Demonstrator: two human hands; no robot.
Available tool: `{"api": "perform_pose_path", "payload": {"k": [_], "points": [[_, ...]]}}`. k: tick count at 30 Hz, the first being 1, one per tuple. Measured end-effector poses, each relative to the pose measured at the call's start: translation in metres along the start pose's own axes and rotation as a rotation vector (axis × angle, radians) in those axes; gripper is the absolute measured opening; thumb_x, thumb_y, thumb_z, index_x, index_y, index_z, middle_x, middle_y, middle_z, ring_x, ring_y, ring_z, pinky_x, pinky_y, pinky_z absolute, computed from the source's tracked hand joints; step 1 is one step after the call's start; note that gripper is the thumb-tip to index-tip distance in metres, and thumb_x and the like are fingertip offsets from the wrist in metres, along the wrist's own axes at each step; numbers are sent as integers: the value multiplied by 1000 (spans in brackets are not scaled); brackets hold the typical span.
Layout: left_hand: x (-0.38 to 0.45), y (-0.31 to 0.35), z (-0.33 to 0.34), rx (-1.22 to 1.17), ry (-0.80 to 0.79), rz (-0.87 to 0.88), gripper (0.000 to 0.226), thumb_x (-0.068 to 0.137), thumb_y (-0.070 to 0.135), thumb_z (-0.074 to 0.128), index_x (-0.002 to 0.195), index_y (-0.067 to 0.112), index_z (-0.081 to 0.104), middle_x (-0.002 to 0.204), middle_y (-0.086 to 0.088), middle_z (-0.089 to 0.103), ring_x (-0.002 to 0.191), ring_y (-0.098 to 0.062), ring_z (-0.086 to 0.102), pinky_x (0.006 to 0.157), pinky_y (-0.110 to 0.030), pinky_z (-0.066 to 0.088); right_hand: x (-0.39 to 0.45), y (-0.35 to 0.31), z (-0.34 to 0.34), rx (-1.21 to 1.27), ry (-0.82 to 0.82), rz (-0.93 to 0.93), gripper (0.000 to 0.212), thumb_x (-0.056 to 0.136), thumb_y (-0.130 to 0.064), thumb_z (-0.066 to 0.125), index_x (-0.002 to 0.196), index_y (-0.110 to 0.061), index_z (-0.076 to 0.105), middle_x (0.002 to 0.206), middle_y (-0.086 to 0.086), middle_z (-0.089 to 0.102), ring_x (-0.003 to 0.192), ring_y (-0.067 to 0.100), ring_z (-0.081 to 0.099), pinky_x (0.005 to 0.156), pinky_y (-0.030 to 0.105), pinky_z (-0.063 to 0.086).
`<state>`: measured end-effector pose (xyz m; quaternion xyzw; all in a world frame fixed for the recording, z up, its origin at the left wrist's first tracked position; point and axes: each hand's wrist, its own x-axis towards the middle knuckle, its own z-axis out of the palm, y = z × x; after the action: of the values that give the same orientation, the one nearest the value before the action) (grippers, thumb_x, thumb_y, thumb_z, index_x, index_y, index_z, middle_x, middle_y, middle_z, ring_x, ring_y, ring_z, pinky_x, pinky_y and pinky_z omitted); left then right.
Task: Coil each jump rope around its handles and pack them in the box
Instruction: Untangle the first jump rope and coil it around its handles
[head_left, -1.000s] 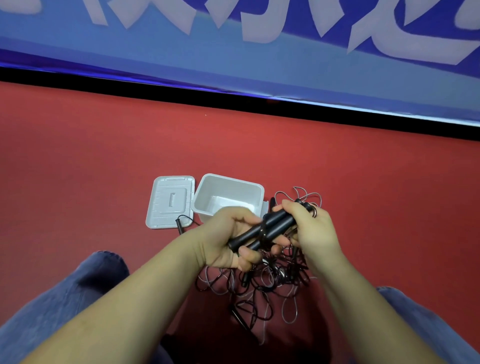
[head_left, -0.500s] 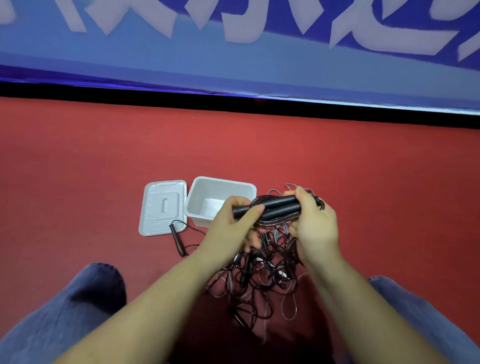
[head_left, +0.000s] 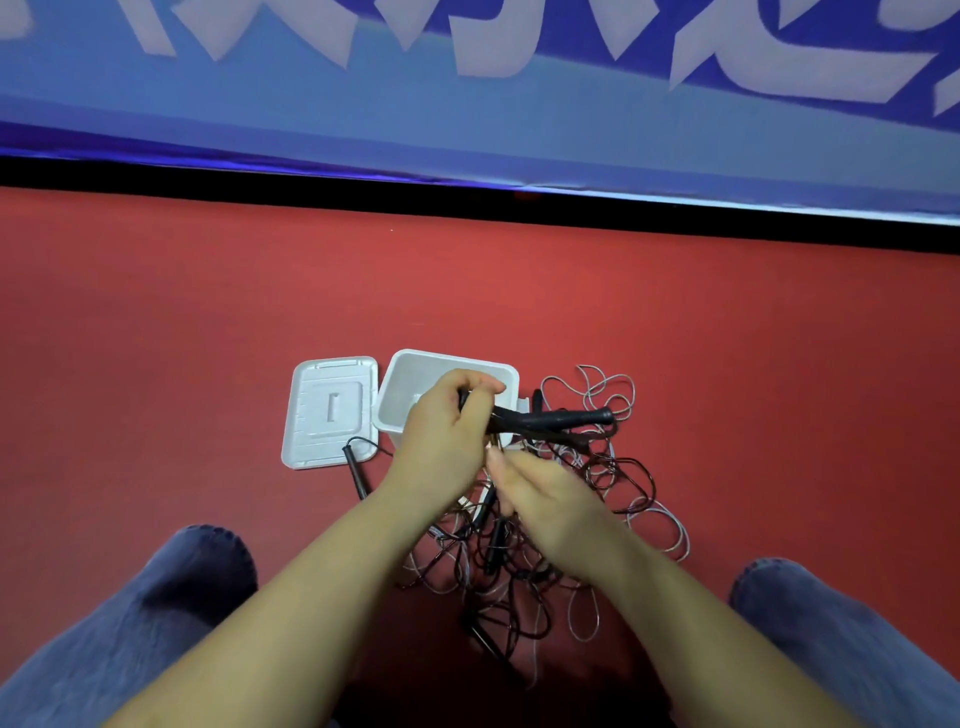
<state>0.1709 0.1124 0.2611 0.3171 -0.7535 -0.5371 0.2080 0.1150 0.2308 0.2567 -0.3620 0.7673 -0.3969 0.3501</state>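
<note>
The left hand (head_left: 441, 431) is clamped round one end of a pair of black handles (head_left: 550, 420), holding them side by side and roughly level so the free ends stick out to the right — a fair way to keep them steady as a core for the cord to go round. They hang just over the near right corner of the white box (head_left: 400, 384), which stands open with its lid (head_left: 328, 410) flat on the red floor (head_left: 208, 322) just to its left, ready for packing. The right hand (head_left: 545, 499) sits nearer, below the handles and apart from them; it is blurred, so whether its fingers pinch a cord I cannot tell. Beneath and to the right lies the tangle of ropes (head_left: 582, 519) — none coiled yet, by the look of it.
</note>
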Motion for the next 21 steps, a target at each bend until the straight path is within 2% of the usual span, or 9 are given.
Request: {"api": "perform_pose_path", "payload": {"k": [2, 4, 8, 10, 13, 16, 17, 19, 21], "points": [[1, -4, -5, 119, -1, -13, 18, 93, 19, 44, 86, 20, 60, 75, 8, 59, 70, -10, 54, 69, -25, 43, 0, 2, 2, -95, -14, -44, 38, 98, -36, 41, 66, -16, 44, 50, -11, 42, 52, 5, 37, 56, 23, 31], [5, -10, -10, 221, 3, -49, 18, 92, 24, 43, 82, 21, 57, 71, 5, 59, 73, -19, 55, 68, -32, 44, 0, 1, 1, -215, 6, -163, 32, 96, -32, 46, 68, -17, 46, 51, -8, 40, 52, 8, 36, 53, 21, 29], [6, -17, -13, 408, -50, -121, 19, 91, 31, 42, 79, 23, 54, 75, 1, 62, 77, -24, 57, 62, -31, 40, -1, 1, -1, -429, 74, -345, 30, 92, -31, 55, 65, -22, 45, 54, -9, 39, 55, 7, 39, 53, 18, 29], [3, -17, -11, 481, -112, -137, 18, 89, 30, 44, 78, 21, 55, 74, 0, 63, 76, -26, 58, 61, -32, 41, 1, 6, -6, -521, 185, -381, 22, 87, -36, 55, 70, -22, 60, 60, -11, 49, 59, 7, 45, 54, 16, 28], [4, -16, -13, 441, -222, -122, 15, 87, 26, 48, 80, 19, 60, 73, 1, 65, 67, -19, 57, 62, -31, 46, 2, 7, -22, -538, 265, -263, 28, 84, -48, 52, 92, -30, 72, 83, -10, 64, 80, 7, 56, 67, 25, 42], [3, -8, -17, 310, -381, -107, 16, 90, 20, 51, 89, 18, 66, 63, 9, 59, 46, 0, 47, 45, -15, 37, 3, 6, -34, -573, 159, -87, 30, 86, -54, 53, 94, -31, 71, 87, -8, 63, 83, 8, 55, 74, 31, 45], [1, -4, -17, 238, -437, -112, 18, 91, 16, 51, 92, 17, 68, 60, 12, 57, 43, 3, 45, 45, -12, 34, 4, 8, -35, -531, 87, -50, 31, 86, -54, 54, 86, -28, 71, 78, -7, 62, 75, 10, 54, 69, 31, 44], [-4, 4, -17, 87, -518, -153, 24, 94, 8, 46, 98, 14, 69, 52, 14, 56, 38, 3, 42, 43, -9, 32, 6, 9, -36, -217, -68, 48, 36, 86, -47, 58, 60, -23, 65, 53, -7, 49, 51, 10, 42, 54, 28, 34], [-8, 9, -15, -50, -557, -206, 31, 95, 3, 39, 104, 11, 67, 44, 13, 49, 33, 1, 34, 36, -10, 26, 6, 9, -38, 129, -174, 148, 35, 83, -45, 59, 58, -21, 67, 50, -9, 51, 43, 5, 39, 46, 22, 29]]}}
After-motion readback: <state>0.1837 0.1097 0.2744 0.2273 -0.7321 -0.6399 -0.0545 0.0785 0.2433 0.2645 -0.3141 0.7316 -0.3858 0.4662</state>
